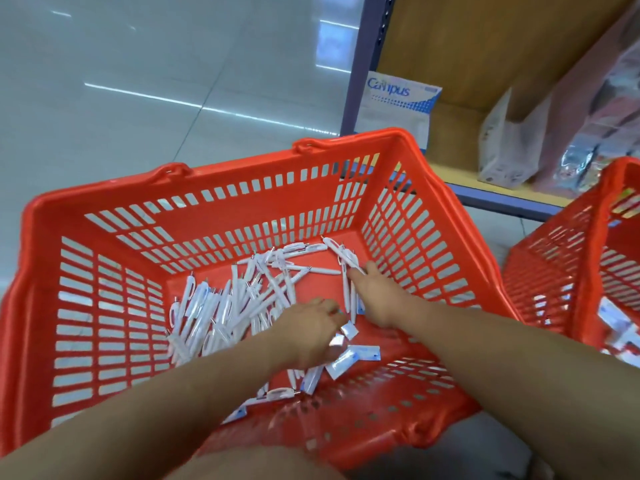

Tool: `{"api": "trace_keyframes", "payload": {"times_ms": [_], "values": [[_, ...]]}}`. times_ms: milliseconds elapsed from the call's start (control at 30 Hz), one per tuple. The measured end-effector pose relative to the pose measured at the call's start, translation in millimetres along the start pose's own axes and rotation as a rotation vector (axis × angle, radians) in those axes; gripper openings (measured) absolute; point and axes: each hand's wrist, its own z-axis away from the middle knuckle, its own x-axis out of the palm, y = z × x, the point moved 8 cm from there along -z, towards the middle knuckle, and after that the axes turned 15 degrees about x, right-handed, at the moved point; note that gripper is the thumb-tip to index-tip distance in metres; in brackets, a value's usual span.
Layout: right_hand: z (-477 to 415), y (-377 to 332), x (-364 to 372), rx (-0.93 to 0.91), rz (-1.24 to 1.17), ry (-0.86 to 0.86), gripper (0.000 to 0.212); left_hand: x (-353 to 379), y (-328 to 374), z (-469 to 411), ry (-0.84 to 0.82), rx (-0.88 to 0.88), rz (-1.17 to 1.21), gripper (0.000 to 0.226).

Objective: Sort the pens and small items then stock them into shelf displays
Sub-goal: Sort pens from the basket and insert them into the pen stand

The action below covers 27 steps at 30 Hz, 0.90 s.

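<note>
A red plastic basket (214,202) sits in front of me on the floor. On its bottom lies a heap of several white pens (221,306), with several small white and blue packets (349,358) near the front. Both my arms reach into it. My left hand (311,330) is down among the pens and packets, fingers bent over them; its grasp is blurred. My right hand (374,296) stretches toward the back right, fingertips on a few white pens (341,256) lying there.
A second red basket (568,258) with small packets stands at the right. Behind it is a wooden shelf unit (485,74) with a metal frame, holding a Campus paper pack (398,105) and plastic-wrapped goods (502,147). Shiny floor tiles (138,81) spread to the left.
</note>
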Motion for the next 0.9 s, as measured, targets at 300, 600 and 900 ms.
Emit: {"api": "trace_keyframes", "payload": {"times_ms": [300, 600, 900], "values": [[-13.2, -1.9, -11.8, -0.057, -0.223, 0.056, 0.074, 12.1, -12.7, 15.5, -0.061, -0.090, -0.120, 0.068], [-15.8, -16.1, -11.2, -0.123, -0.071, 0.091, 0.059, -7.5, -57.8, 29.3, 0.190, -0.462, 0.213, 0.038], [-33.2, 5.5, -2.5, 0.081, -0.218, 0.023, 0.038, 15.2, -24.9, 0.0, 0.059, -0.391, 0.016, 0.072]]}}
